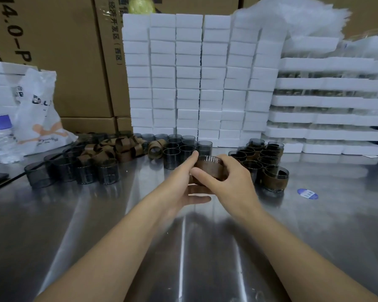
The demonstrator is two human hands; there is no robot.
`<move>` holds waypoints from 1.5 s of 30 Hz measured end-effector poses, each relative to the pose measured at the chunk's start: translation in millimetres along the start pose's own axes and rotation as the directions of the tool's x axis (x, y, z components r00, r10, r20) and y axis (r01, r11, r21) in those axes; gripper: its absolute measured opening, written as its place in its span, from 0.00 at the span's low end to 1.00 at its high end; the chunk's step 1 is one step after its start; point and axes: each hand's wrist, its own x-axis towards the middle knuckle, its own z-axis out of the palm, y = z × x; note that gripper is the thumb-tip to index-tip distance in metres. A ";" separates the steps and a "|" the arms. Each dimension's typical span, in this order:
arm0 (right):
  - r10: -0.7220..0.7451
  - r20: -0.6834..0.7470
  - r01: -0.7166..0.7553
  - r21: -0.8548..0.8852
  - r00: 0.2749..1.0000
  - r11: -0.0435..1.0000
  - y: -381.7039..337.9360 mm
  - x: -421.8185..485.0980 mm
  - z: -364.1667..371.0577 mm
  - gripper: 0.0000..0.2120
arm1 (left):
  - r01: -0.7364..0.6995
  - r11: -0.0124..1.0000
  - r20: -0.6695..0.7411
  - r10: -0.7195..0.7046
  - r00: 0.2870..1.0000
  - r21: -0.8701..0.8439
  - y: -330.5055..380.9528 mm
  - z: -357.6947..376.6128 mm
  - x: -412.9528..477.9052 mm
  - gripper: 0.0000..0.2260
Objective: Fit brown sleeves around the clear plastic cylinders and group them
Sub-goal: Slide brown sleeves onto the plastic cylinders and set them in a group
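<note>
L hand (181,184) and R hand (234,177) are close together, both gripping one clear cylinder (210,158) w/ brown sleeve (210,170) round it, held above the steel table (183,240). Sleeved group (262,158) stands just to R. Bare cylinders (177,151) stand behind L hand. Loose sleeves (118,147) lie further L. Foam blocks (188,73) are stacked at rear.

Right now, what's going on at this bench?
A person holds one cylinder with both hands, left hand and right hand, above the steel table. A brown sleeve is already around it. Finished sleeved cylinders are grouped to the right. Bare cylinders stand just beyond the hands, with more further left. A pile of loose sleeves lies at the back left.
</note>
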 end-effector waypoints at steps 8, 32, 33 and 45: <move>-0.057 -0.009 0.057 0.281 0.998 0.958 -18.4 -11.7 13.5 0.29 | -0.315 0.934 -0.068 0.308 0.949 -0.170 -2.6 18.3 -4.9 0.23; -0.154 -0.314 0.264 0.345 0.937 0.901 -34.8 -12.7 15.9 0.15 | -0.657 0.754 0.030 0.657 0.754 -0.008 0.0 42.4 -27.5 0.14; -0.169 -0.320 0.280 0.344 0.932 0.896 -35.7 -12.2 14.8 0.15 | -0.656 0.754 0.035 0.657 0.753 -0.026 0.6 42.8 -28.2 0.14; -0.200 -0.275 0.285 0.318 0.940 0.904 -35.0 -10.1 10.5 0.14 | -0.641 0.764 0.012 0.644 0.765 -0.074 -0.2 45.9 -32.7 0.13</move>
